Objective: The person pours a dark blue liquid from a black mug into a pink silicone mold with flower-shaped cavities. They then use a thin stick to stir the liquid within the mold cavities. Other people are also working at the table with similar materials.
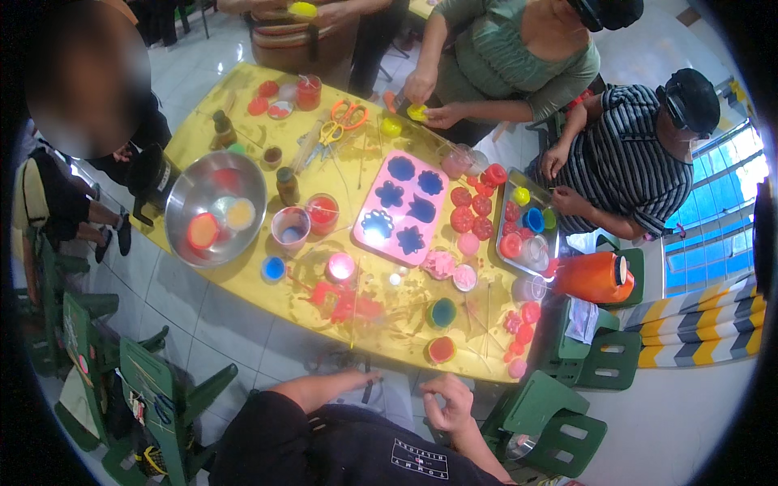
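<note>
My right hand (448, 401) is near my body below the front table edge, with its fingers loosely curled and no object visible in it. Low beside the same edge, my left hand (364, 378) is small and partly hidden; its fingers are unclear. Nearest to my hands on the yellow-covered table (389, 337) are a cup of red material (442, 350) and a cup with dark blue-green contents (442, 313). Red smears (343, 304) mark the cover. Farther in lies a pink silicone mold (401, 206) with several flower-shaped cavities.
A steel basin (216, 209) stands left, near brown bottles (287, 185) and orange-handled scissors (347, 115). Red molded pieces (471, 212) lie beside a metal tray (527, 225). Several people stand around the table; one holds a yellow piece (417, 112). Green chairs (553, 419) flank me.
</note>
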Demonstrator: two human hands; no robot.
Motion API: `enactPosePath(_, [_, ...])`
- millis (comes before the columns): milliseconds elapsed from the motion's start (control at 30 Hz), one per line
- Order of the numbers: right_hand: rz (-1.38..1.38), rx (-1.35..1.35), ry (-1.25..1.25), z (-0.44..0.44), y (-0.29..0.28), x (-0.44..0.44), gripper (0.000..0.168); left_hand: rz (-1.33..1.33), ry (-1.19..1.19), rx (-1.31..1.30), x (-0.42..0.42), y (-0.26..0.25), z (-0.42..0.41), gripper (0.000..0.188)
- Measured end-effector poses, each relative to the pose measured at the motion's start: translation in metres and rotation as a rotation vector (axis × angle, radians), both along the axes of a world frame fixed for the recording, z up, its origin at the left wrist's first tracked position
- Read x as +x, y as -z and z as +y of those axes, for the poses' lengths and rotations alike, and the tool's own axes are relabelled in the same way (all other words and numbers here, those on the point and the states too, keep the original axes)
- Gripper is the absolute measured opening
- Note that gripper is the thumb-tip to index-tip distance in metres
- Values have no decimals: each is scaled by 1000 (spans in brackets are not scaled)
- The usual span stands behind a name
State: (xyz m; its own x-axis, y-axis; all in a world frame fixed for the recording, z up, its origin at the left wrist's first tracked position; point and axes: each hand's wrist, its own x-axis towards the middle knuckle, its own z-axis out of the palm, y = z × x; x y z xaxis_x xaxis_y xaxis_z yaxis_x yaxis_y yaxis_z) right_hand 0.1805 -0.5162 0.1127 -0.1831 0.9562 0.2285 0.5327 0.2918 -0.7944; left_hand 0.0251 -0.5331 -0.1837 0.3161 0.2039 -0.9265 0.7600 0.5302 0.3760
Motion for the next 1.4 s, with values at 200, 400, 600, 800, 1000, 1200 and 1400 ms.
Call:
enactPosePath(200, [-7,6,-22,5,-1,-2,15,-4,-19,6,-1,3,0,70])
enactPosePath(400, [-9,11,-62,11,-7,-10,14,-29,-34,7,2,5,-3,66])
enactPosePath(600, [17,65,-125,21,-7,-19,14,-43,-91,29,-11,0,-3,61])
enactPosePath(800, [13,120,-188,36,-23,-22,18,-34,-256,152,-47,-2,26,57])
enactPosePath(1000, [-74,247,-97,57,-27,-16,19,451,-328,432,-134,31,37,48])
enactPosePath(1200, [-180,54,147,135,-42,-23,50,508,-184,410,-235,38,-10,39])
enactPosePath(1400, [-359,109,92,247,-66,-87,57,570,-172,363,-247,35,-55,33])
